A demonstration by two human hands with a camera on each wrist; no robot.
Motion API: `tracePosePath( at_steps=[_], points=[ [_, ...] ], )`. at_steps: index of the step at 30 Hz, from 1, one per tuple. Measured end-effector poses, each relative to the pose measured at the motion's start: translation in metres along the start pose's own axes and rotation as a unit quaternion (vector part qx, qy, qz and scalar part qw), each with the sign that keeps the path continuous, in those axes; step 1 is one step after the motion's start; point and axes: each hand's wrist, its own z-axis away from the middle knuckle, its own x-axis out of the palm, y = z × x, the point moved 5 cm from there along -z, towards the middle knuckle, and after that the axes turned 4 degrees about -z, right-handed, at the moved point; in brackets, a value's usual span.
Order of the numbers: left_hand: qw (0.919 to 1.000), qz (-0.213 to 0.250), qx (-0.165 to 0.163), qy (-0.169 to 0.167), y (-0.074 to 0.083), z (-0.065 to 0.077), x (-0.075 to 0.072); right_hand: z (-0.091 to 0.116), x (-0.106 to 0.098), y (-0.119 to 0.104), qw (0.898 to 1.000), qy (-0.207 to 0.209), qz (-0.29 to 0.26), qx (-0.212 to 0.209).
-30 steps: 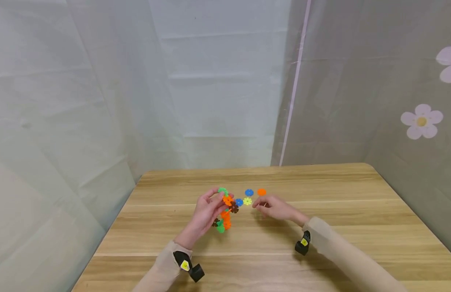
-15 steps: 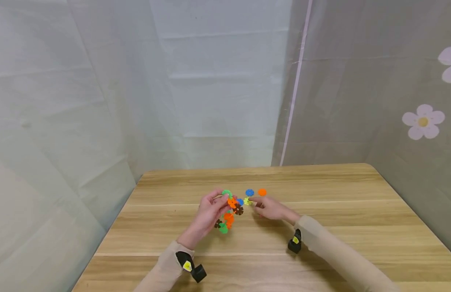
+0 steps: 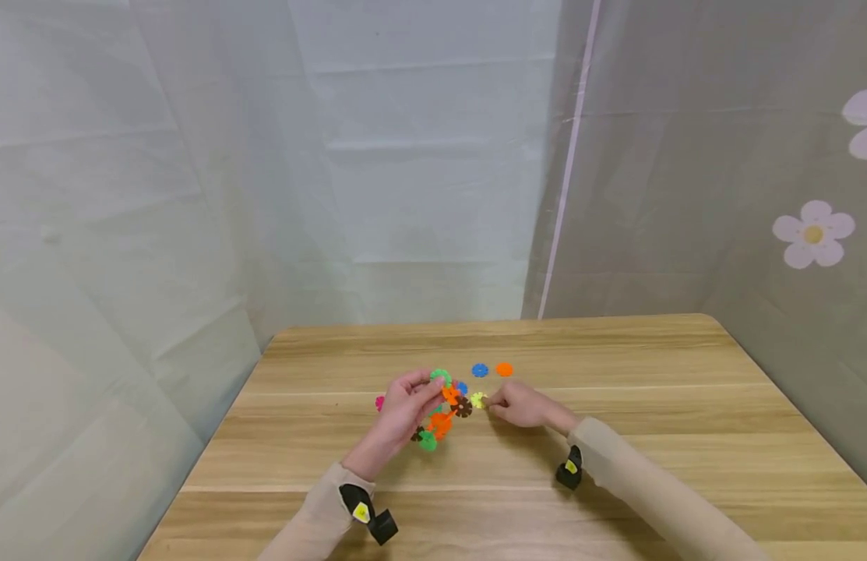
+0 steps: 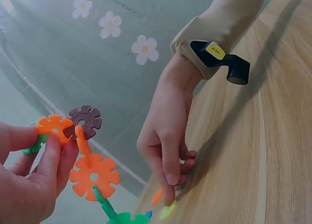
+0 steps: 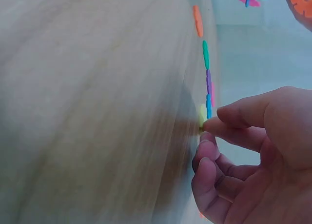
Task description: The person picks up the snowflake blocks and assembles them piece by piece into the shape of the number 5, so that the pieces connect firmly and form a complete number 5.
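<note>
My left hand (image 3: 405,409) pinches a linked chain of notched plastic snowflake discs between thumb and fingers. The chain has a green disc (image 3: 440,376) at the top, then an orange disc (image 4: 54,122) and a brown disc (image 4: 88,117). Below these hang a larger orange disc (image 4: 105,170) and a green disc (image 4: 127,219). My right hand (image 3: 523,403) reaches down to the tabletop, its index fingertip on a loose yellow snowflake disc (image 3: 477,400). In the left wrist view, that index finger points straight down while the other fingers curl in.
On the wooden table (image 3: 615,358) beyond my hands lie a blue disc (image 3: 480,370) and an orange disc (image 3: 504,369). Another blue disc (image 3: 462,387) peeks out behind the chain, and a pink disc (image 3: 380,403) shows left of my left hand. Fabric curtains (image 3: 433,156) surround the table.
My right index finger has come down on the yellow disc, which has slid slightly nearer to me. My left hand has shifted a little right with the chain, uncovering the pink disc.
</note>
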Motion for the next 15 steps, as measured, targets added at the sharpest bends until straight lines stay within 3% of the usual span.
tracePosePath(
  at_steps=[8,15],
  points=[
    [1.0000,-0.002,-0.001,-0.007,0.000,0.001,0.002,0.010,-0.001,-0.005,0.999,0.010,0.039,0.017],
    [0.9995,-0.017,-0.024,0.014,-0.004,0.002,0.000,0.016,0.000,-0.012,0.997,0.002,0.076,0.002]
  ],
)
